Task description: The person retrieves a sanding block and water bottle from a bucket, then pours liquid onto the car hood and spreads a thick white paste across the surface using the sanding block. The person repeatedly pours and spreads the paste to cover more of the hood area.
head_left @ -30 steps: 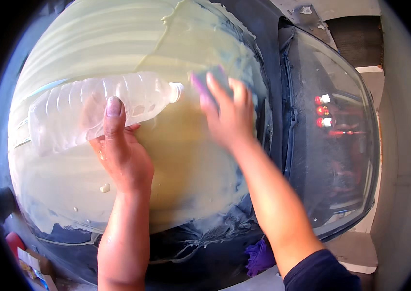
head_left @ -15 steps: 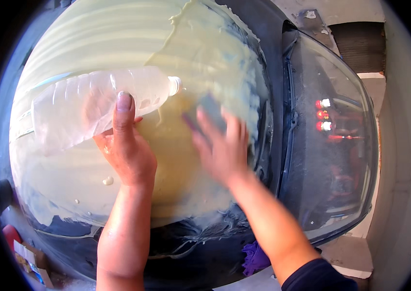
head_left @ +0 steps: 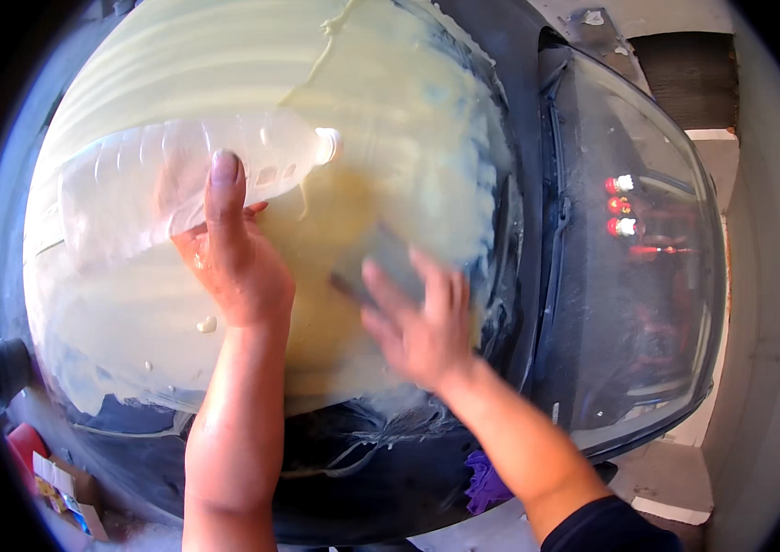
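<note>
Toward me, since the earlier frames, my right hand (head_left: 427,329) and the grey block (head_left: 396,264) have shifted; my left hand (head_left: 241,276) keeps nearly the same place. Nearest, a purple cloth (head_left: 485,483) lies at the near edge of the dark car hood (head_left: 335,501). Beyond it, my right hand is spread over the block, gripping it against the pale yellow coat (head_left: 224,78); the block lies just ahead and leftward under my fingers, and blur hides its long axis. My right hand is the nearer of the two to it. Farther left, my left hand wraps the clear bottle (head_left: 118,193), thumb up along its near side. Its long axis runs left to right, base leftward, white neck end rightward, beyond the block and apart from it. Beyond the bottle, the coat spreads to the hood's far side; the windshield (head_left: 588,313) stands at right.
</note>
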Action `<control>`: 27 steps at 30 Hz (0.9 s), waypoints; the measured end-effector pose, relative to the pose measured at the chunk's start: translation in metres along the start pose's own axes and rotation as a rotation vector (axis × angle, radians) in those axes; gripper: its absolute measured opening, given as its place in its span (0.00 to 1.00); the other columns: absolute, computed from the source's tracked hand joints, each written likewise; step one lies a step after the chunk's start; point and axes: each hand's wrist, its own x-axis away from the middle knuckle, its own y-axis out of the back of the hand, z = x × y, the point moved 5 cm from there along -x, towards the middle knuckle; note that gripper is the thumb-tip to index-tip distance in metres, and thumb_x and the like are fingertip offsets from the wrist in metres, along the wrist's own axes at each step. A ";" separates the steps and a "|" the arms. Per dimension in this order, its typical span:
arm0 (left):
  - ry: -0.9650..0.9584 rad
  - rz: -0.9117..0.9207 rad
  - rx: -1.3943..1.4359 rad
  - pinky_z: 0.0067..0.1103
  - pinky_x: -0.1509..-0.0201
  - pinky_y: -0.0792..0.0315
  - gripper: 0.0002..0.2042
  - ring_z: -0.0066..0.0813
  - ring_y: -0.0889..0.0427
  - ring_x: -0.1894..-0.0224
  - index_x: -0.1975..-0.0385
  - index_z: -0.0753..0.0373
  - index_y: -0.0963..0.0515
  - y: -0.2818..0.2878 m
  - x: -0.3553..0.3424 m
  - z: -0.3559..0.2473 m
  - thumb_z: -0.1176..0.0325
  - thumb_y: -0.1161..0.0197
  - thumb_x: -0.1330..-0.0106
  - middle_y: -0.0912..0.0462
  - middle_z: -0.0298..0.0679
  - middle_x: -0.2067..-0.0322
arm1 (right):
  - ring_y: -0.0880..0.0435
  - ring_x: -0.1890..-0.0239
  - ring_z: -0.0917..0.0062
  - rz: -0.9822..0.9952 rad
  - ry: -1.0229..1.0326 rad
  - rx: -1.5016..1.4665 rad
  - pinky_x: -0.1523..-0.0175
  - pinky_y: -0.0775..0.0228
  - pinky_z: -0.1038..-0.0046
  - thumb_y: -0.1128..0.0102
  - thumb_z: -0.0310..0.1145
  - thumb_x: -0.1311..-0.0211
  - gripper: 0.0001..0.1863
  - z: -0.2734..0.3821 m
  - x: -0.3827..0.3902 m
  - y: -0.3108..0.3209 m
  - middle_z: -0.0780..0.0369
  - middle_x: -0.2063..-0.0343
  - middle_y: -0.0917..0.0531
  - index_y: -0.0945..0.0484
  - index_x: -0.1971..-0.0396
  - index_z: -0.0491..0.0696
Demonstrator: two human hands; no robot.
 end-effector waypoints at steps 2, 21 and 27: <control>0.010 -0.012 -0.027 0.28 0.52 0.35 0.28 0.24 0.30 0.44 0.41 0.55 0.36 0.000 0.003 0.002 0.58 0.33 0.39 0.28 0.31 0.47 | 0.31 0.48 0.55 -0.055 -0.025 0.041 0.47 0.37 0.55 0.38 0.44 0.42 0.25 -0.031 -0.061 -0.018 0.52 0.46 0.31 0.24 0.42 0.62; -0.087 -0.085 -0.015 0.25 0.55 0.32 0.30 0.26 0.27 0.47 0.43 0.60 0.35 -0.014 0.004 -0.006 0.53 0.33 0.40 0.27 0.36 0.47 | 0.31 0.42 0.57 -0.144 -0.105 0.074 0.39 0.39 0.58 0.40 0.49 0.39 0.23 -0.072 -0.100 -0.013 0.52 0.46 0.28 0.22 0.43 0.64; -0.205 0.006 0.096 0.26 0.45 0.31 0.29 0.29 0.27 0.43 0.42 0.66 0.36 0.017 0.010 -0.027 0.57 0.34 0.38 0.27 0.42 0.45 | 0.30 0.45 0.55 -0.033 0.026 -0.041 0.39 0.39 0.58 0.34 0.44 0.43 0.26 -0.002 0.002 -0.006 0.51 0.45 0.30 0.24 0.41 0.67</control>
